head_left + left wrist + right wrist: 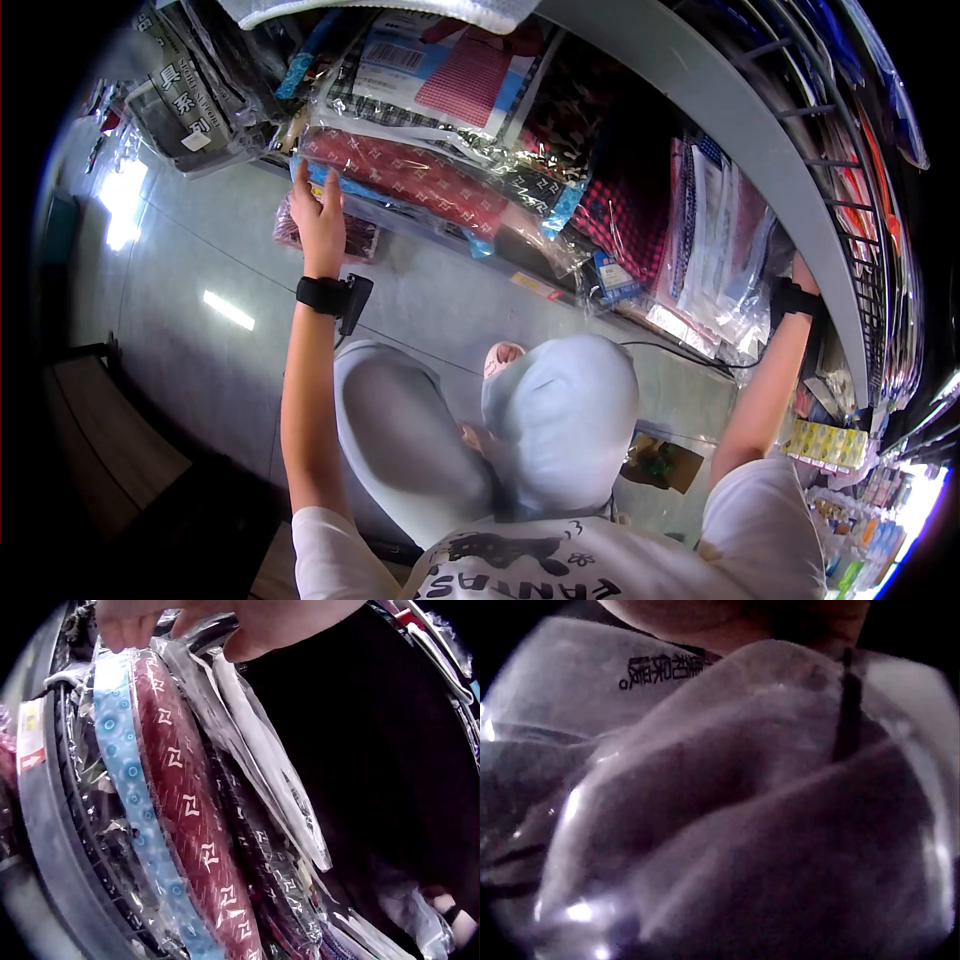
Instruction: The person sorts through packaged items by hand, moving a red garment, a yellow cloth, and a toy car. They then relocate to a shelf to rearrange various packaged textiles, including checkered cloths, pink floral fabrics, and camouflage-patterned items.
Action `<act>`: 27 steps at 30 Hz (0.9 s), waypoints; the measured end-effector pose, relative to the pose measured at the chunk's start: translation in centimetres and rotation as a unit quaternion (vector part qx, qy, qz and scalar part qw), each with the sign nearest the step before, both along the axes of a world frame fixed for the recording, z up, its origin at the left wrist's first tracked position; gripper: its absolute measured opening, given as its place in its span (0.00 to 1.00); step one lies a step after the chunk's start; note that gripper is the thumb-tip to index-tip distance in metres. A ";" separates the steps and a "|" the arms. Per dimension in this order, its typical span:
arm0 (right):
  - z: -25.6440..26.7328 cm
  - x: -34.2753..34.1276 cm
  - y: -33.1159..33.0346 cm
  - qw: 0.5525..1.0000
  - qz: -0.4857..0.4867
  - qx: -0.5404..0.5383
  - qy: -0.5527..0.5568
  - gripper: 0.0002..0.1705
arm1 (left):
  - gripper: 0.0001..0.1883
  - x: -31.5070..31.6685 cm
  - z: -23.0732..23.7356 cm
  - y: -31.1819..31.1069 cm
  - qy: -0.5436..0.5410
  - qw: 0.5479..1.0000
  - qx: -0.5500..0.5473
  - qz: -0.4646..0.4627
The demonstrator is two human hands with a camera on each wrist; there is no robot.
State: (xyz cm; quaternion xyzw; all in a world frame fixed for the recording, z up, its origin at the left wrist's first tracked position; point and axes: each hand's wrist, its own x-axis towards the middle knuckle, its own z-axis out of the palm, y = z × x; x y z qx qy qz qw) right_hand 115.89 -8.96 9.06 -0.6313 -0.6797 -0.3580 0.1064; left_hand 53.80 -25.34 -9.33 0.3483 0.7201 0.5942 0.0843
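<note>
At the left end of the low shelf, my left hand [320, 225] touches the edge of a plastic-wrapped dark red patterned packet [400, 175]. In the left wrist view the fingers of that hand [217, 626] bend over the top of the red packet [184, 787] and a light blue strip [131, 765]; whether they pinch it is unclear. My right hand [803, 272] reaches in at the shelf's right end, mostly hidden behind the grey shelf edge. Clear plastic wrap [742, 772] fills the right wrist view, with part of the hand [757, 626] above it; its fingers are hidden.
A curved grey shelf edge [740, 130] arcs above the packets, with a wire rack [850, 200] at the right. Black packages [190, 115] hang at the upper left. A packet [360, 240] lies below the left hand, and a cable [690, 355] crosses near the knees.
</note>
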 end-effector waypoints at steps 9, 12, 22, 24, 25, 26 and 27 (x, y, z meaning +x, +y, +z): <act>0.2 -4.0 -1.6 0.956 -0.027 -0.286 -0.058 0.25 | 0.27 -0.4 -1.0 0.3 -0.023 1.000 0.008 0.004; 1.0 -12.9 -5.3 0.901 0.114 -0.307 0.284 0.22 | 0.28 -1.1 0.4 -0.2 0.041 0.995 -0.076 0.053; -8.0 -35.5 -0.2 0.446 0.222 -0.471 0.728 0.38 | 0.33 -4.9 3.3 7.3 0.152 0.988 -0.032 -0.019; -8.6 -37.5 1.8 0.459 0.171 -0.473 0.732 0.32 | 0.34 -5.2 3.1 8.2 0.135 0.988 -0.064 -0.038; -9.5 -38.0 2.7 0.487 0.154 -0.483 0.711 0.29 | 0.33 -5.1 3.5 8.1 0.118 0.990 -0.055 -0.046; -10.4 -38.1 2.9 0.499 0.189 -0.465 0.706 0.27 | 0.32 -4.8 3.9 8.0 0.100 0.992 -0.045 -0.057; -11.3 -38.2 3.0 0.510 0.223 -0.446 0.701 0.25 | 0.31 -4.4 4.2 7.8 0.082 0.994 -0.036 -0.068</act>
